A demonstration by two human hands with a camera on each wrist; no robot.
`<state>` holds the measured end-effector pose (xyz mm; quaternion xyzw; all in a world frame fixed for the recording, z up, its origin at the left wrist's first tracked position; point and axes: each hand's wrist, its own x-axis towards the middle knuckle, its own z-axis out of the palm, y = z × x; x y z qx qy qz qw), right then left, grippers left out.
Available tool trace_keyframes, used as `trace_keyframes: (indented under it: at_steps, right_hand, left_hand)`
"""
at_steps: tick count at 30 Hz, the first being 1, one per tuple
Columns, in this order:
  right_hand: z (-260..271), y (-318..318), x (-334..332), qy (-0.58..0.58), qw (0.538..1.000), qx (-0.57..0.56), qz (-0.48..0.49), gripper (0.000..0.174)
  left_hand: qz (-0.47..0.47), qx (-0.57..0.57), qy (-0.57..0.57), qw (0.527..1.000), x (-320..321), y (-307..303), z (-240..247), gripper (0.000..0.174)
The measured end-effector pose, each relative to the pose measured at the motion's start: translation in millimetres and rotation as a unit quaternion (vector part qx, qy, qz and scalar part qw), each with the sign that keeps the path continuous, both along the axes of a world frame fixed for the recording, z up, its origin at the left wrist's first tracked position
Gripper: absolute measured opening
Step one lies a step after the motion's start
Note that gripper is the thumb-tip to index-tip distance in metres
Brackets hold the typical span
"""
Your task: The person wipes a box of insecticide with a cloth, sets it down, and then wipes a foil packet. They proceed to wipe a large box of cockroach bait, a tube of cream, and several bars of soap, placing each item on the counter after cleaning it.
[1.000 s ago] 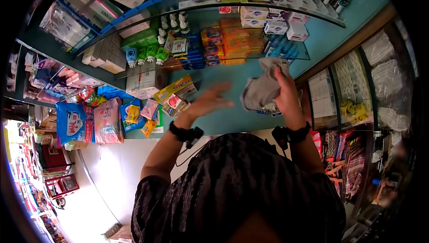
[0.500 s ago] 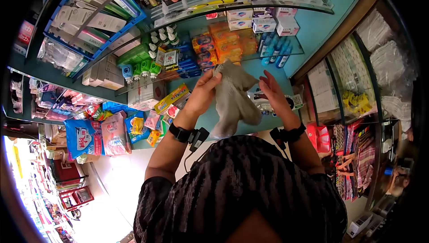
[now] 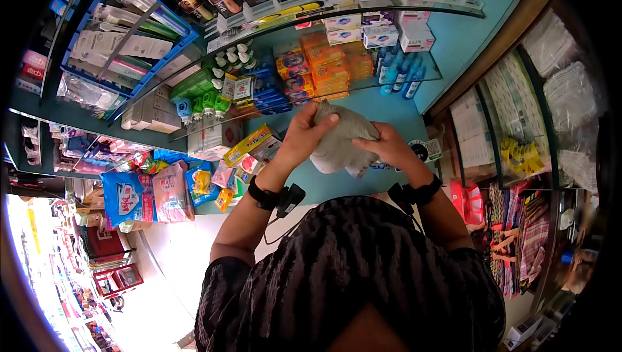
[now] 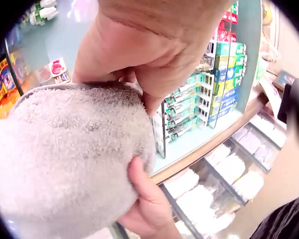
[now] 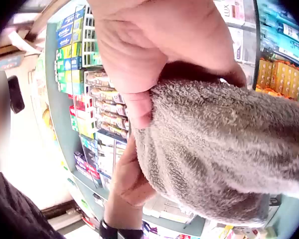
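Note:
A grey terry cloth (image 3: pixel 343 137), folded over into a thick bundle, is held up between both hands above the counter. On its left side, my left hand (image 3: pixel 303 137) grips the upper edge with the thumb lying over the fabric. My right hand (image 3: pixel 394 148) pinches the opposite side, thumb on top. The left wrist view shows the fluffy cloth (image 4: pixel 74 154) close up, with the left fingers tucked behind its edge. In the right wrist view the right thumb presses on the cloth (image 5: pixel 214 144), and its other fingers are mostly hidden behind it.
Glass shelves ahead carry orange packs (image 3: pixel 324 70), blue bottles (image 3: pixel 405 73) and soap boxes (image 3: pixel 379 36). A yellow box (image 3: pixel 251 145) and small packets lie left on the counter (image 3: pixel 304 180), beside a large blue bag (image 3: pixel 126 198). Bagged white goods (image 3: pixel 570 93) fill compartments at right.
The cloth went from my right hand to my left, which held it hanging. Now it is gathered into a bundle, and my right hand, open half a second ago, grips its right side.

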<state>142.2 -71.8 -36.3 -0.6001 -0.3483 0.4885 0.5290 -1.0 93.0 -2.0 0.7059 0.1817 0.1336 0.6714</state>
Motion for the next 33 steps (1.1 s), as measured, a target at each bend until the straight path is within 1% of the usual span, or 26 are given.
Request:
trace_keyframes:
  at_steps: [2,3,4,6,8,9,11,12,15,16,17,20,22,23,25,26,27,28,30,33]
  right_hand:
    - [5.1,-4.7,7.7,0.060,0.998,0.026,0.017,0.043]
    - [6.7,-6.5,11.6,0.091,0.995,0.039,0.026,0.042]
    - [3.9,-7.4,15.8,0.145,0.988,0.047,0.027,0.042]
    - [-2.6,-8.0,25.1,0.251,0.966,0.062,0.028,0.043]
    - [0.1,-6.2,30.6,0.349,0.933,0.089,0.018,0.047]
    - [1.2,-5.5,32.4,0.396,0.912,0.102,0.013,0.049]
    - [-8.0,-7.8,31.0,0.399,0.909,0.120,0.016,0.053]
    - [-12.1,-9.1,29.1,0.401,0.906,0.130,0.017,0.055]
    - [-8.7,-18.1,25.7,0.280,0.959,0.002,0.040,0.061]
    - [-11.7,-18.1,30.3,0.322,0.946,-0.007,0.027,0.063]
    - [-14.3,-19.0,32.5,0.350,0.936,0.023,0.006,0.062]
    - [-15.9,-32.1,33.9,0.414,0.901,0.103,-0.076,0.058]
    - [-14.6,-44.7,30.7,0.436,0.876,0.143,-0.145,0.054]
    - [-19.6,-51.2,30.6,0.439,0.869,0.158,-0.163,0.054]
    - [-33.1,-64.2,28.5,0.446,0.852,0.188,-0.200,0.054]
    - [-33.3,-68.6,24.9,0.446,0.847,0.187,-0.222,0.055]
    - [-32.0,-72.7,20.8,0.445,0.841,0.186,-0.243,0.057]
    - [-31.3,-76.9,17.4,0.443,0.836,0.187,-0.265,0.058]
    - [-38.3,-88.9,10.1,0.420,0.840,0.199,-0.281,0.060]
    - [-30.6,-99.7,-2.3,0.388,0.844,0.211,-0.303,0.063]
  left_hand:
    - [0.003,0.033,0.001,0.999,6.8,-0.8,-0.7,0.026]
    - [0.009,0.009,0.008,1.000,10.5,-2.4,1.0,0.028]
    - [0.016,-0.015,0.014,1.000,14.3,-5.3,6.0,0.030]
    - [0.027,-0.065,0.025,0.997,22.0,-9.3,8.7,0.034]
    - [0.036,-0.117,0.033,0.992,29.1,-12.0,8.9,0.037]
    - [0.043,-0.110,0.031,0.993,33.3,-12.4,8.1,0.038]
    - [0.058,-0.095,0.026,0.993,43.1,-9.1,2.6,0.040]
    - [0.043,-0.067,0.043,0.996,47.9,-5.3,-3.3,0.037]
    - [-0.005,0.007,0.094,0.996,57.1,6.0,-16.9,0.031]
    - [-0.023,0.027,0.107,0.994,60.2,9.0,-16.5,0.030]
    - [-0.042,0.047,0.118,0.991,64.2,13.8,-15.7,0.029]
    - [0.014,-0.020,0.101,0.995,80.4,58.2,-22.3,0.025]
    - [0.040,0.080,0.089,0.992,95.4,107.1,-37.9,0.029]
    - [0.056,0.151,0.100,0.982,104.1,131.2,-43.7,0.031]
    - [0.087,0.289,0.119,0.946,120.8,175.1,-55.1,0.036]
    - [0.066,0.363,0.146,0.918,128.3,196.3,-65.0,0.040]
    - [0.051,0.412,0.168,0.894,133.6,213.6,-71.6,0.040]
    - [0.036,0.441,0.190,0.876,137.7,227.5,-76.3,0.041]
    - [0.004,0.485,0.232,0.843,144.4,251.1,-85.1,0.041]
    - [-0.023,0.516,0.277,0.810,155.7,274.5,-95.9,0.043]
